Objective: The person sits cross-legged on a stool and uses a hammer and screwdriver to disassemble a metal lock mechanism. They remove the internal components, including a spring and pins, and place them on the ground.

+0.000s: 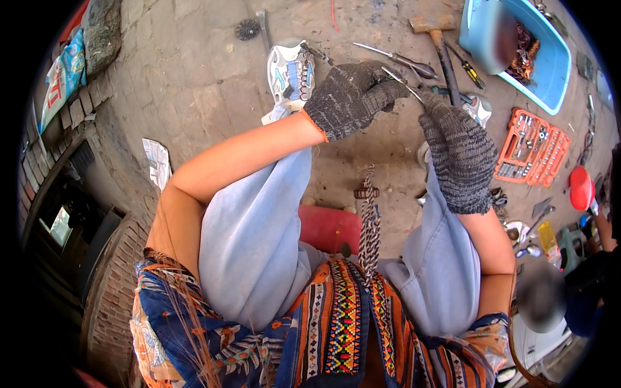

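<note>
Patterned shirt (346, 317); gloved hands (349, 100) (458, 149) over paved ground (194, 71); hammer (444, 61) near blue basin (553, 84).

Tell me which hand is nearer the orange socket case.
Right: the right hand is just left of the orange socket case; the left hand is farther left and forward.

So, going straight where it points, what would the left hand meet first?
Past the thin metal rod at its fingertips, the left hand would likely meet the right hand; depth is unclear.
</note>
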Tool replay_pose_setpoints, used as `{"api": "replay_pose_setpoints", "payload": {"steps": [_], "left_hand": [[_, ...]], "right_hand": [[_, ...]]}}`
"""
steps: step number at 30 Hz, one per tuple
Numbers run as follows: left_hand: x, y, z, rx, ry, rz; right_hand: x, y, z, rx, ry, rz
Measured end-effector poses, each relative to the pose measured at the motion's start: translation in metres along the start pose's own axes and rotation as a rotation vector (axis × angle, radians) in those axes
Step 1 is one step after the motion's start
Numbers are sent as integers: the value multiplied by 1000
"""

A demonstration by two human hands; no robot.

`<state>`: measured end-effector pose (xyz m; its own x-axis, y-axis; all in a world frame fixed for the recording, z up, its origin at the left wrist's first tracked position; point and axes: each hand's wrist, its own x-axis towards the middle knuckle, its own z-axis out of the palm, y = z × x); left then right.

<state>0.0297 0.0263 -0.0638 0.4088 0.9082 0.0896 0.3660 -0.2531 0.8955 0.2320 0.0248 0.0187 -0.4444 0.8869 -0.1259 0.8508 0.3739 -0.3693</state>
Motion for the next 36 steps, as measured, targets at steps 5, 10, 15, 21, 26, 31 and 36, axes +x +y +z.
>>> {"api": "replay_pose_setpoints", "payload": {"steps": [5, 10, 15, 21, 26, 31, 36], "left_hand": [[1, 9, -1, -201, -171, -273], [-34, -27, 12, 26, -468, -403], [-19, -16, 7, -502, -514, -728], [-10, -9, 6, -635, -499, -637], [-11, -3, 4, -595, -468, -545], [-15, -7, 17, -252, -497, -335], [-8, 0, 14, -56, -619, -386]], "right_hand": [[-8, 12, 18, 741, -129, 302], [11, 72, 0, 1711, 365, 920], [-16, 75, 34, 1577, -73, 1008], [-20, 68, 36, 963, -158, 482], [-10, 44, 30, 837, -287, 483], [9, 20, 30, 653, -360, 330], [-1, 22, 49, 601, -283, 309]]}}
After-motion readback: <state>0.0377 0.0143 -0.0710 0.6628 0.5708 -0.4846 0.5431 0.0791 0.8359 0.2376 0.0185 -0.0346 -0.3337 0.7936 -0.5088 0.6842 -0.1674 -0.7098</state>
